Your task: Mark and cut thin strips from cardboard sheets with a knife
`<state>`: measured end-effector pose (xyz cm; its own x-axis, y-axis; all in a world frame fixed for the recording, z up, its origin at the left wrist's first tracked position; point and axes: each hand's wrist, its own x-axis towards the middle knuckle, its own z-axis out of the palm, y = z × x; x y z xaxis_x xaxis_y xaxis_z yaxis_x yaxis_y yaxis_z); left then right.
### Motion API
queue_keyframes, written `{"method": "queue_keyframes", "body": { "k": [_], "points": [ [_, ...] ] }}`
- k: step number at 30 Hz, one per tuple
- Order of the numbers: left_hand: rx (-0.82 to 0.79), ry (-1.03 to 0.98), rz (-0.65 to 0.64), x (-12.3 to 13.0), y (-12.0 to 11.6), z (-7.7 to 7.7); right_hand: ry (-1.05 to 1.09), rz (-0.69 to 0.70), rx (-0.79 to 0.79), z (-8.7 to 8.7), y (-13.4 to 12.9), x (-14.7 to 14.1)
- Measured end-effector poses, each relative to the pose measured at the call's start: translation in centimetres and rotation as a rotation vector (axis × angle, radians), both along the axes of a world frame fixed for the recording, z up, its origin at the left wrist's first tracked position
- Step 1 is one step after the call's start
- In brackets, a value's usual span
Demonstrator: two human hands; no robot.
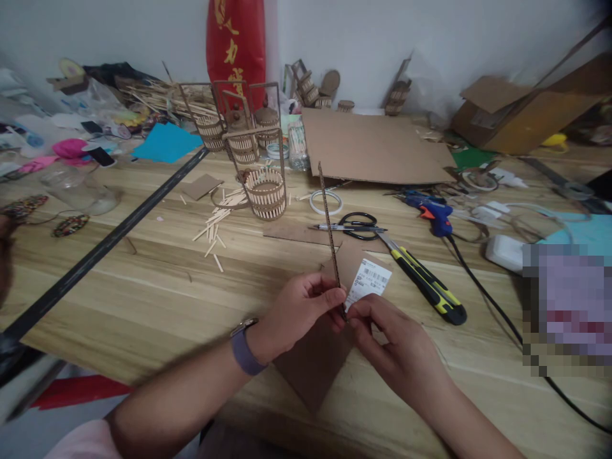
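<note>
Wood-grain tabletop [157, 312] lies underneath. Left hand [296, 309] and right hand [404, 341], positioned close together, are clamped by fingertips on the near end of one narrow cardboard strip [333, 252], which projects forward beyond both.

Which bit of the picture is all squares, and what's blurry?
Head view: the purple patch at right is broken into big squares; head view: the light looks dim and soft, the cardboard strip fairly clear, but the white label's smallest print too blurry to read.
</note>
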<state>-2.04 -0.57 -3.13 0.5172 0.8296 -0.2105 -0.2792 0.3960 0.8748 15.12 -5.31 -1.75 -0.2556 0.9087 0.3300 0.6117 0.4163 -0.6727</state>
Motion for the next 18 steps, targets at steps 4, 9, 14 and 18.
{"method": "queue_keyframes", "body": {
  "k": [4, 9, 14, 18],
  "points": [
    [-0.09, -0.018, -0.049, -0.03, 0.11, 0.01, 0.004, 0.005, 0.039, 0.16, -0.08, -0.06],
    [-0.168, -0.059, -0.054, -0.17, 0.35, -0.34, -0.022, 0.004, 0.16, -0.02, -0.19, 0.01],
    [-0.184, -0.089, -0.06, -0.17, 0.38, -0.51, -0.05, -0.006, 0.239, -0.24, -0.32, 0.13],
    [-0.169, -0.085, -0.075, -0.19, 0.35, -0.6, -0.083, -0.013, 0.274, -0.4, -0.38, 0.27]
  ]
}}
